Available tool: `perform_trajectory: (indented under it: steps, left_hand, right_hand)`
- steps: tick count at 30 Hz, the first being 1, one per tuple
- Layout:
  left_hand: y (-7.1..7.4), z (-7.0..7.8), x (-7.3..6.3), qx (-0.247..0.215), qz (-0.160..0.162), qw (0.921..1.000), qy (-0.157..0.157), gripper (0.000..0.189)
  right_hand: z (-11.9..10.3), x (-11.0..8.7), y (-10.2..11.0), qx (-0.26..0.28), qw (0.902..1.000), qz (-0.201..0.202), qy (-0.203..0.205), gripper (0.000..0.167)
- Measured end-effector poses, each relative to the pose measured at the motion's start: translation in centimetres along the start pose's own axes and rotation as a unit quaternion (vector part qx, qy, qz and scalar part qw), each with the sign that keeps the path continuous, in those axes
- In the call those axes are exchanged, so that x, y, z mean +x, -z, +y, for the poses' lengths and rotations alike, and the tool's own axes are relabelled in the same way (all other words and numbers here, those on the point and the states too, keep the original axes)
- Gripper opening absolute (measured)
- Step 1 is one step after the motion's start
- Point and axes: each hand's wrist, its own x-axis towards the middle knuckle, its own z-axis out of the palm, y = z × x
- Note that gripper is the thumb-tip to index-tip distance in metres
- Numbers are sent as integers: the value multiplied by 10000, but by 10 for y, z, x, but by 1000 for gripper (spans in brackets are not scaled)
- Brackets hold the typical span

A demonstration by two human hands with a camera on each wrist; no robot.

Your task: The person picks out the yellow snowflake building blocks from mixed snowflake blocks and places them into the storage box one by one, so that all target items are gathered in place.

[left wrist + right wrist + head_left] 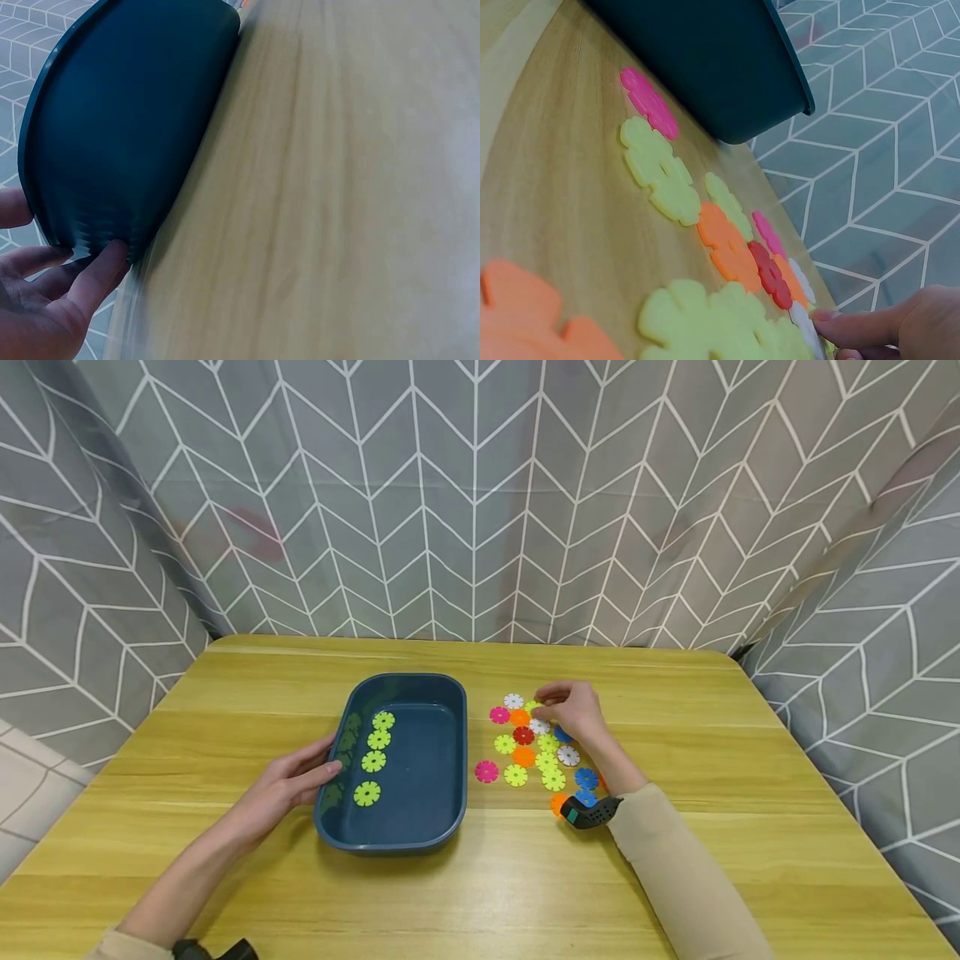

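Observation:
A dark blue plastic basin (408, 835) stands on the table, with several yellow-green notched discs (373, 762) in a row along its left side. My left hand (288, 781) grips the basin's left wall, thumb at the rim and fingers against the outside, as the left wrist view also shows. At the far end of a spread of flower-shaped plastic discs, my right hand (573, 706) pinches a yellow-green disc (532, 706) between thumb and forefinger. In the right wrist view the thumb (832, 322) is beside a white disc (804, 328), and the held disc is mostly hidden.
Pink (487, 772), orange (524, 756), red (523, 736), white (568, 756) and blue discs (587, 778) lie right of the basin, some overlapping. Several lie beside or under the right forearm. A patterned grey curtain (472, 527) hangs behind the wooden table (450, 910).

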Motion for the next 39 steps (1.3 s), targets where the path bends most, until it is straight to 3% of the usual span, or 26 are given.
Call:
perform_trajectory:
  steps: [7,17,39]
  left_hand:
    - [0,0,1,-19,6,10000,16,70]
    - [0,0,0,-56,-7,10000,27,70]
    - [1,-1,0,92,-35,9999,28,70]
  right_hand:
    - [1,1,0,-43,10000,-70,-57,30]
    - [-1,-1,1,-238,9995,-71,174,30]
    - [-4,-4,4,-332,9994,11,-56,24]
